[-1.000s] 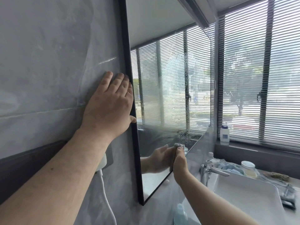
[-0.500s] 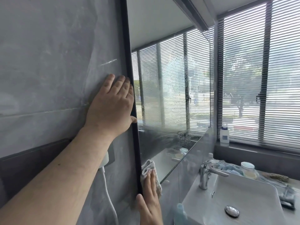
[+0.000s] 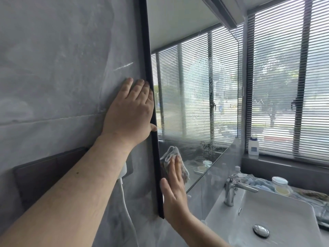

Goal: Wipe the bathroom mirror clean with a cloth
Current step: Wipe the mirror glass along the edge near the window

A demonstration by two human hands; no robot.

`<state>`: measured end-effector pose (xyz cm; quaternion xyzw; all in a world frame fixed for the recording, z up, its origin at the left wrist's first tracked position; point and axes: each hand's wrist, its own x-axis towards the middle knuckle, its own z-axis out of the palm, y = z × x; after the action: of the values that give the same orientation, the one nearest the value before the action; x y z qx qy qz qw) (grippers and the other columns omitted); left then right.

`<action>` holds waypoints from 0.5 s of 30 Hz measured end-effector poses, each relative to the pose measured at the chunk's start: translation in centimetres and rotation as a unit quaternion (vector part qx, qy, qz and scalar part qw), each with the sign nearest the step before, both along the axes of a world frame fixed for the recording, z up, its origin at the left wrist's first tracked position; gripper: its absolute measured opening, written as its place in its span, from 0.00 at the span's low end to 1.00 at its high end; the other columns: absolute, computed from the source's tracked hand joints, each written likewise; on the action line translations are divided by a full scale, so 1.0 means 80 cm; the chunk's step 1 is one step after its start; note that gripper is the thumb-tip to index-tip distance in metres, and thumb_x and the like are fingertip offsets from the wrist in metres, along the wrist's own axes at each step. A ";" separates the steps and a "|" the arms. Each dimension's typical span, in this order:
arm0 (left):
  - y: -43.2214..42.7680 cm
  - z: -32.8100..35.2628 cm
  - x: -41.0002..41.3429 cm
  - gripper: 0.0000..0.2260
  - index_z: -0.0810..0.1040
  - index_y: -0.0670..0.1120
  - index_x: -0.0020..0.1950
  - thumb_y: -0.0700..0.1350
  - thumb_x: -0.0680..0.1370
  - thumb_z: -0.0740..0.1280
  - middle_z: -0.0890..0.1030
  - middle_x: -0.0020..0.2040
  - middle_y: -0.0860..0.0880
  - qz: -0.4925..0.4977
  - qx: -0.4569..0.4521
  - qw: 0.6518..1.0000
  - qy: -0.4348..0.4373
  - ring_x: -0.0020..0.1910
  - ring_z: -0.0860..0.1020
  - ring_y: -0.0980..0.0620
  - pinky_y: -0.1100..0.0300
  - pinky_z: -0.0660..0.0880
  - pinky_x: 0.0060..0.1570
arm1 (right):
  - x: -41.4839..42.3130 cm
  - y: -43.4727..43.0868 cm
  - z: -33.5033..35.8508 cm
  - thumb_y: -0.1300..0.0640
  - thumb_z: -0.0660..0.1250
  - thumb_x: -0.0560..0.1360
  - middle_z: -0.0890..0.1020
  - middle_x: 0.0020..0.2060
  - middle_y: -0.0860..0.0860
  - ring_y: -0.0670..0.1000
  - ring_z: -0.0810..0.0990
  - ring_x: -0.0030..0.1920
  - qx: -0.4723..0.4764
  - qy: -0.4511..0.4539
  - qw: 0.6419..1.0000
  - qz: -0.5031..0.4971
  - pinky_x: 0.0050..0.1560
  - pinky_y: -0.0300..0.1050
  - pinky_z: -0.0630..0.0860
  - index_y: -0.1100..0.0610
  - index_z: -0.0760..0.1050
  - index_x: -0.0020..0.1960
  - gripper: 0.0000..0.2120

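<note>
The mirror [image 3: 195,97] is fixed on a grey wall [image 3: 62,68] and is seen from a sharp angle, with its black frame [image 3: 151,111] running down the middle of the view. The left hand [image 3: 130,111] is laid flat on the wall just beside the frame, with the fingers straight and close together, and only the thumb tip is seen past the frame edge; nothing is held by it. The right hand [image 3: 175,191] is pressed against the lower corner of the glass, near the bottom of the frame. Its fingers are stretched out almost straight, and a crumpled grey cloth [image 3: 171,157] is kept under them against the glass, so the cloth is pushed and not gripped. Part of the cloth is seen above the fingertips. Small drops and a hazy patch are seen on the glass higher up and to the right of the cloth. Window blinds [image 3: 288,86] are reflected in the glass. Below, a white sink [image 3: 277,216] with a chrome tap [image 3: 235,186] is placed, and a small jar [image 3: 280,183] is seen behind the tap. A white bottle [image 3: 253,146] is standing on the window ledge. A white cable [image 3: 129,216] is hanging down the wall under the left forearm.
</note>
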<state>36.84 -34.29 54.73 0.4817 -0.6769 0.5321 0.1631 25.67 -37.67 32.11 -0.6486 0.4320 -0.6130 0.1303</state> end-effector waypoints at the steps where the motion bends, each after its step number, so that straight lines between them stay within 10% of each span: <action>1: 0.000 0.000 0.000 0.46 0.59 0.37 0.77 0.69 0.72 0.64 0.60 0.78 0.40 -0.001 0.001 1.000 0.000 0.79 0.55 0.43 0.44 0.46 0.77 | 0.005 0.007 -0.004 0.40 0.49 0.74 0.42 0.78 0.39 0.39 0.38 0.78 -0.015 0.022 1.000 0.003 0.78 0.40 0.39 0.49 0.43 0.78 0.35; 15: -0.002 -0.001 0.001 0.43 0.60 0.38 0.77 0.66 0.74 0.65 0.61 0.78 0.40 -0.006 -0.009 1.000 0.001 0.78 0.57 0.42 0.44 0.47 0.77 | 0.010 0.006 0.050 0.51 0.53 0.77 0.50 0.79 0.48 0.44 0.44 0.80 -0.132 0.096 0.987 -0.005 0.78 0.41 0.43 0.52 0.49 0.79 0.32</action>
<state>36.94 -34.45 54.66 0.4765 -0.6751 0.5367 0.1708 26.46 -37.18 36.14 -0.7136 0.3607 -0.6006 -0.0015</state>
